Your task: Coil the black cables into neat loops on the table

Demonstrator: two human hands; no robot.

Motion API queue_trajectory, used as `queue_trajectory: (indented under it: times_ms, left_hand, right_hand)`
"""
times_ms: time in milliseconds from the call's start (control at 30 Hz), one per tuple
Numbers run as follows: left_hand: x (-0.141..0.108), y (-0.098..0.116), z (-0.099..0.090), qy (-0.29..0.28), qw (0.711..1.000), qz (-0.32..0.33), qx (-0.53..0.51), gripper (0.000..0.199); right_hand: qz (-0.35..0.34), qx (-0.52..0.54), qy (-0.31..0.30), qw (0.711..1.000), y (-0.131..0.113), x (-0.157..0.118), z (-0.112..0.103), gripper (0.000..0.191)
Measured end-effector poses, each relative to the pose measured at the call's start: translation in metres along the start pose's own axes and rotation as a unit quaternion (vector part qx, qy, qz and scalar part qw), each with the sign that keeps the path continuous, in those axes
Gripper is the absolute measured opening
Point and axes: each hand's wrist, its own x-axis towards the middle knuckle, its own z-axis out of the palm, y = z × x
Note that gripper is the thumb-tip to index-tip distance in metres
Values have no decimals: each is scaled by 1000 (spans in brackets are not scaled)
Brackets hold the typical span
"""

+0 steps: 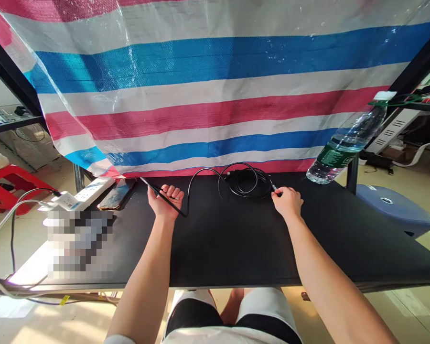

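Observation:
A black cable (251, 184) lies coiled on the black tabletop (232, 243), near the striped sheet. One length of it loops leftward to my left hand (166, 200), whose fingers are curled round a thin dark rod-like piece that points up and to the left. My right hand (287, 200) is just right of the coil and pinches the cable's small metallic connector end between thumb and fingers. Both hands are palm-inward, well apart, with the coil between them.
A water bottle (338, 143) leans at the right rear. To the left are a phone (117, 193), a white power strip (95, 191) with plugs and cords, and a blurred patch. The striped sheet (208, 95) hangs behind. A blue stool (394, 205) stands right.

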Motion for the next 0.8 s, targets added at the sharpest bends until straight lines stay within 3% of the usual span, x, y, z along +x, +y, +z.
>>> queue_trajectory:
  times_ms: [200, 367, 533, 667, 800]
  left_hand:
    - [6, -3, -3, 58, 996, -37, 56, 54]
    - [5, -8, 2, 72, 987, -80, 123, 52]
    - [4, -18, 4, 59, 959, -109, 255, 49]
    - [5, -28, -1, 26, 909, -26, 415, 42]
    - [7, -30, -8, 34, 805, 94, 585, 36]
  right_hand:
    - [-55, 37, 19, 998, 6, 7, 8, 41]
    - [-32, 41, -4, 999, 8, 10, 12, 33]
    - [-79, 63, -2, 995, 9, 10, 9, 19]
    - [-69, 26, -4, 997, 2, 4, 5, 33]
    - [-44, -21, -18, 999, -8, -3, -1, 35]
